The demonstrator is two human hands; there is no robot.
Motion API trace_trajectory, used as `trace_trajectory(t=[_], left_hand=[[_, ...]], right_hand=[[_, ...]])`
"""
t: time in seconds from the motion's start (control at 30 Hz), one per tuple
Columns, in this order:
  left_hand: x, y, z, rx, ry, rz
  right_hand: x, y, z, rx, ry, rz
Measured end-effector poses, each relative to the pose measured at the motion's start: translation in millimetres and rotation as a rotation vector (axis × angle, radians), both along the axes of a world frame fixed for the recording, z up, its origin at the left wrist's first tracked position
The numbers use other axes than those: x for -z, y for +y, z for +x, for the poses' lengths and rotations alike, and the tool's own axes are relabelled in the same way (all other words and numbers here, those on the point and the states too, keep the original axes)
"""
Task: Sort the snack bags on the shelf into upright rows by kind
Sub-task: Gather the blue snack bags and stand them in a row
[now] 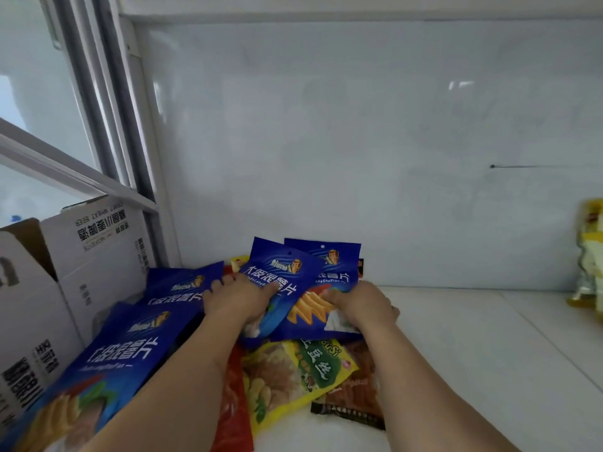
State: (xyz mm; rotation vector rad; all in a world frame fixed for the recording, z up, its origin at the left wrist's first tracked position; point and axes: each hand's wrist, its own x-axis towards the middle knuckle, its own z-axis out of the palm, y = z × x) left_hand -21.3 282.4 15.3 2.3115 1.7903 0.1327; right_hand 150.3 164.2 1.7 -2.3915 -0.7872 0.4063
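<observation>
Both hands reach forward over a white, smooth shelf and meet on a pair of glossy blue snack bags that stand nearly upright, one just behind the other, flat rectangular pouches with white lettering and a picture of ridged yellow chips; the left hand lies against the lower left of the front bag, its thumb pressed onto the face and its fingers curled round the edge, so it is clamped on that bag; the right hand grips the lower right corner of the same pair, knuckles up, fingers folded onto the film. Both forearms run bare and almost straight from the bottom of the view, converging on the bags.

Left of the left hand, more blue bags of the same kind lie tilted and overlapping, leaning toward a white cardboard carton with black print. Beneath and nearer than the hands lies a flat yellow bag with a green label, shiny and crinkled; a red bag shows under the left forearm; a dark brown pouch lies under the right forearm. Far to the right of the right hand, yellow packets stand upright at the shelf's back, against the pale matte wall.
</observation>
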Motion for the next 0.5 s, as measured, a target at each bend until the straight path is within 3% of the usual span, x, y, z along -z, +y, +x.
trace_trajectory(t=[0.17, 0.33, 0.5], left_hand=[[2.2, -7.5, 14.7, 0.047, -0.055, -0.015], [-0.4, -8.2, 15.0, -0.004, -0.044, -0.062], [-6.5, -24.9, 14.0, 0.048, 0.007, 0.029]], right_hand=[[-4.9, -8.8, 10.2, -0.021, 0.094, 0.073], [8.9, -11.4, 24.4, -0.014, 0.232, 0.289], [7.1, -29.0, 31.5, -0.023, 0.298, 0.448]])
